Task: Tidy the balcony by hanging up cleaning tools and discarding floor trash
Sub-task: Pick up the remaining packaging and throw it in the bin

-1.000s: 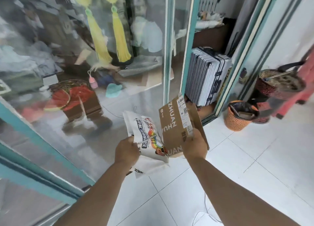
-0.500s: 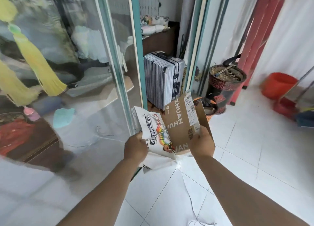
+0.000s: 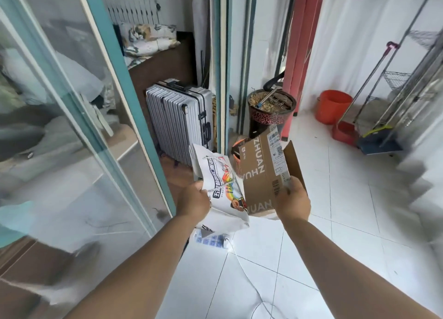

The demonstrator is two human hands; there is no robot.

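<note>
Brown cardboard box, printed "ZHUAN", was gripped at its lower corner by the right hand, held up over the white tiled floor. Just beside it, touching, the left hand clutched a white printed paper bag. Beyond stood 1 silver suitcase, a dark pot, an orange bucket and a dustpan.

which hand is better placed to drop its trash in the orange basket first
Probably the right. The right hand holds the cardboard box directly in front of the orange basket, overlapping it in view. The left hand holds the printed bag further left, beside the door frame.
</note>
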